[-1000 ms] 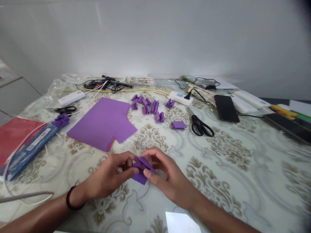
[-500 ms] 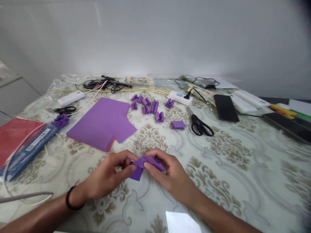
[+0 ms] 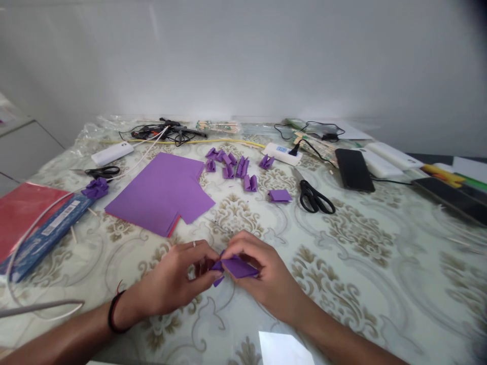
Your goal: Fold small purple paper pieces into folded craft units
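Observation:
Between my two hands is a small folded piece of purple paper, held just above the table. My left hand pinches its left end between thumb and fingers. On the other side my right hand grips the larger folded part, its fingers hiding some of the back. Several folded purple paper pieces stand in a group beyond the hands, and one flatter folded piece lies right of them. Large purple sheets, with red showing at one edge, lie to the left.
Black-handled scissors lie to the right, near a black phone and a white power strip. Left are more scissors, a crumpled purple paper flower, a blue package and a red sheet. Cables run along the back.
The held paper has been turned and its left flap, which hung down before, is now mostly folded in. My left hand has moved slightly right and rolled over, showing a ring.

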A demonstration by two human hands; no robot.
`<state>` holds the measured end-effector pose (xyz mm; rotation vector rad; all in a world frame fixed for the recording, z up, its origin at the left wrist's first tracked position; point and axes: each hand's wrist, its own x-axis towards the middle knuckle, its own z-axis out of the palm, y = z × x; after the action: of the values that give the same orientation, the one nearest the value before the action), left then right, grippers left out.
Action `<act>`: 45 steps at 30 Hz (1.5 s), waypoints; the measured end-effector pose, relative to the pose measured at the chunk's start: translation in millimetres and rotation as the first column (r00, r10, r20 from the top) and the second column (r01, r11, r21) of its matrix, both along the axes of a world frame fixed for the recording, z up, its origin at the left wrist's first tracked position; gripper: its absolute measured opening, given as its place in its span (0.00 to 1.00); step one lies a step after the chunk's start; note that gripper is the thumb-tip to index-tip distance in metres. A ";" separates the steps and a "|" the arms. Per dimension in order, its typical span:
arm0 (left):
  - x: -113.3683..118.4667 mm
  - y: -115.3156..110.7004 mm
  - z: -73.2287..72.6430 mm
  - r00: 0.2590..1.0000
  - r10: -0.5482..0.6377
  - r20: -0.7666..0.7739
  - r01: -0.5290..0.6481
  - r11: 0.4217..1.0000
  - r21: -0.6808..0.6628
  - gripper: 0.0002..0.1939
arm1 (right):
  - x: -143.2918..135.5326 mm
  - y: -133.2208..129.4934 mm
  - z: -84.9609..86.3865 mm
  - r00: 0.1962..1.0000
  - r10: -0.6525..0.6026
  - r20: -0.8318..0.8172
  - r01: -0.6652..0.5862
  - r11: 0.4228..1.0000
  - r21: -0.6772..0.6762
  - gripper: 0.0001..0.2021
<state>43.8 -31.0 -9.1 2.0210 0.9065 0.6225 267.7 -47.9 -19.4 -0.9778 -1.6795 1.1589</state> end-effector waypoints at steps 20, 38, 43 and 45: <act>2.7 2.2 -1.9 0.990 0.040 0.137 -0.053 0.994 0.092 0.08 | -2.3 -4.5 1.1 1.000 -0.021 0.016 0.023 0.987 -0.156 0.09; 0.3 4.8 -9.1 0.956 0.230 0.185 -0.131 0.892 -0.432 0.09 | 0.4 -3.4 -8.7 0.988 -0.153 0.017 0.154 0.986 -0.068 0.18; 2.5 4.6 -7.6 0.936 0.281 0.213 -0.157 0.873 -0.462 0.13 | 0.1 -1.7 -6.3 0.993 -0.121 0.016 0.122 0.989 -0.081 0.14; 2.9 4.9 -6.4 0.931 0.280 0.233 -0.149 0.876 -0.458 0.12 | 0.0 -1.8 -6.2 0.993 -0.122 0.008 0.122 0.988 -0.098 0.14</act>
<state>46.7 -26.1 -15.4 1.3949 0.9964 0.7451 267.7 -49.7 -25.5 -1.1275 -1.5535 1.1679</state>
